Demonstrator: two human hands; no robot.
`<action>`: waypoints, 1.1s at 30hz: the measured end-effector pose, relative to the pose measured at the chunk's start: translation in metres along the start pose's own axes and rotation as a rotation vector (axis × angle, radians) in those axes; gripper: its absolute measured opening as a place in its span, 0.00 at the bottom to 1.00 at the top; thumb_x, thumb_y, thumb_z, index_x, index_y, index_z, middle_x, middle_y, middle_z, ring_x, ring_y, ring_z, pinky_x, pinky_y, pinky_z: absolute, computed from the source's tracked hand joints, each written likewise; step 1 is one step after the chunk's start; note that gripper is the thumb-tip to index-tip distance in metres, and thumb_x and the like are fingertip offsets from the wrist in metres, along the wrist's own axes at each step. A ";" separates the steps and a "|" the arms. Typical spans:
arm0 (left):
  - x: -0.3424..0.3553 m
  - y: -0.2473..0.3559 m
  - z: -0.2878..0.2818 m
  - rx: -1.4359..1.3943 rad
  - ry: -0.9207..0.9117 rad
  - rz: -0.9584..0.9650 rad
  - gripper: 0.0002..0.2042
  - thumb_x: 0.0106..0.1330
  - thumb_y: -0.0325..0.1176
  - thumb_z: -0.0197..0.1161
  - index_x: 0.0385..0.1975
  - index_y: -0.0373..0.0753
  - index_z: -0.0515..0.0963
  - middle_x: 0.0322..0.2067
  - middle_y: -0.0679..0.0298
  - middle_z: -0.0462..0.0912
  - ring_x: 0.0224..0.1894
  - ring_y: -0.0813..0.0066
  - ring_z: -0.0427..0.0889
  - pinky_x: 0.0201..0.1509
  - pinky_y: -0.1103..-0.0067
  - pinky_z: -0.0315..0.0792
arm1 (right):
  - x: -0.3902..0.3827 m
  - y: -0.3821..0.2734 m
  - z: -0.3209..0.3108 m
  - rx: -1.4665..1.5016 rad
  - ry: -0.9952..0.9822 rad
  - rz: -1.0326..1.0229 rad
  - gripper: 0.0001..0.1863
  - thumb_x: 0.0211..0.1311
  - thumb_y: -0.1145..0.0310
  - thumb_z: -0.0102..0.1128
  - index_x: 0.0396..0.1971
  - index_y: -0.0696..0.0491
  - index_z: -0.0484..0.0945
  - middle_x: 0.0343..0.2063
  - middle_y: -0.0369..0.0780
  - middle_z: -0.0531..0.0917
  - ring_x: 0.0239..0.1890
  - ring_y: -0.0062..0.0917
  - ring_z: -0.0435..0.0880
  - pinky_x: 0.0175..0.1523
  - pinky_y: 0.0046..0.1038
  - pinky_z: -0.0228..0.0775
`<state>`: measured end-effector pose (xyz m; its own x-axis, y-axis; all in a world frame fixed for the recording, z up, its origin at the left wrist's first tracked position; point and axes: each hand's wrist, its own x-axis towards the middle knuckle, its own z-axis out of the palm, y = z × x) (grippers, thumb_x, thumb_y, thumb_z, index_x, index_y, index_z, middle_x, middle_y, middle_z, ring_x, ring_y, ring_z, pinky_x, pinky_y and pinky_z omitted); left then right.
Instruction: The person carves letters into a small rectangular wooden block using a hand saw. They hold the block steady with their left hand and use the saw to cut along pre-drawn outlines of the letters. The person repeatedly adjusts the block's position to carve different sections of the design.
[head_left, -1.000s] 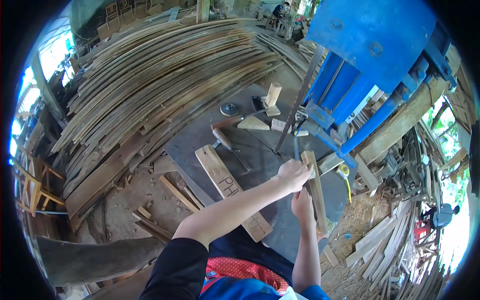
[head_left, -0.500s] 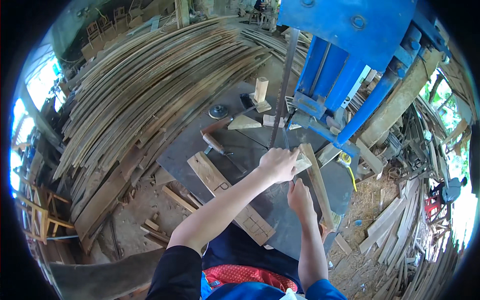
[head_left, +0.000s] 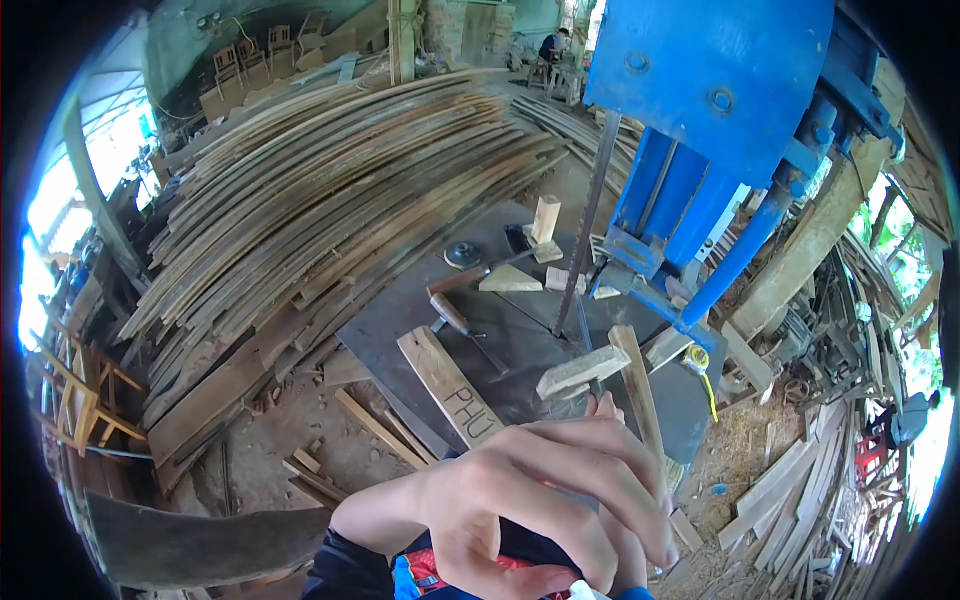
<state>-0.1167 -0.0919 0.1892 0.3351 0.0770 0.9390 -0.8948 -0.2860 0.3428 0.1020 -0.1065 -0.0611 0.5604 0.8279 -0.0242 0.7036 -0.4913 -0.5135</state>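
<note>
My left hand (head_left: 530, 490) is raised close to the camera, its fingers bent and apart, and nothing shows in its grasp. Behind it, my right hand (head_left: 604, 408) is mostly hidden; its fingertips come together at the end of a thin metal piece I cannot make out fully. Just beyond those fingertips, a short pale wooden block (head_left: 583, 372) sits on the dark saw table (head_left: 400, 350). To the right of the block lies a longer wooden strip (head_left: 640, 390). A wide board with dark handwriting (head_left: 440, 375) lies left of my hands, partly covered by the left one.
A blue band saw (head_left: 700, 80) stands ahead, its toothed blade (head_left: 590, 220) running down to the table. Wood-handled tools (head_left: 452, 312), a black round part (head_left: 463, 255), offcuts (head_left: 508, 279) and a yellow tape measure (head_left: 697, 357) lie on it. Stacked planks (head_left: 330, 190) fill the left.
My left hand has let go of the wooden block and come back toward the camera, crossing over my right hand. The block now shows uncovered. The view has tilted up slightly.
</note>
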 end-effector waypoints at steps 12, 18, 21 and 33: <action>0.008 0.010 -0.001 0.203 0.067 0.061 0.12 0.67 0.46 0.65 0.27 0.47 0.86 0.39 0.61 0.86 0.39 0.69 0.74 0.41 0.76 0.72 | 0.014 0.047 0.012 0.040 0.058 -0.014 0.16 0.74 0.59 0.47 0.41 0.60 0.72 0.33 0.63 0.82 0.41 0.62 0.81 0.48 0.58 0.72; 0.010 0.001 -0.012 0.014 -0.121 -0.298 0.25 0.59 0.37 0.63 0.58 0.39 0.76 0.58 0.50 0.78 0.57 0.59 0.77 0.61 0.70 0.69 | 0.015 0.050 0.027 0.234 0.098 -0.295 0.17 0.75 0.61 0.47 0.40 0.62 0.75 0.34 0.61 0.83 0.42 0.59 0.81 0.48 0.56 0.72; -0.008 -0.050 -0.026 0.289 -0.196 -0.736 0.34 0.63 0.42 0.63 0.68 0.37 0.64 0.63 0.48 0.73 0.67 0.57 0.70 0.69 0.65 0.65 | 0.023 0.041 0.009 -0.014 0.030 -0.153 0.19 0.75 0.59 0.46 0.46 0.61 0.74 0.38 0.61 0.83 0.46 0.57 0.82 0.52 0.54 0.73; -0.112 -0.185 -0.057 1.415 -0.365 -1.097 0.27 0.62 0.46 0.67 0.50 0.32 0.68 0.36 0.45 0.86 0.37 0.51 0.88 0.39 0.61 0.82 | 0.006 -0.009 -0.006 -0.038 0.022 -0.065 0.18 0.75 0.57 0.46 0.39 0.59 0.72 0.33 0.61 0.83 0.40 0.58 0.84 0.47 0.54 0.76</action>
<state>-0.0055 0.0064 0.0224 0.7453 0.6317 0.2130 0.5767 -0.7712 0.2695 0.1015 -0.0989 -0.0519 0.5221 0.8525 0.0268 0.7546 -0.4470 -0.4804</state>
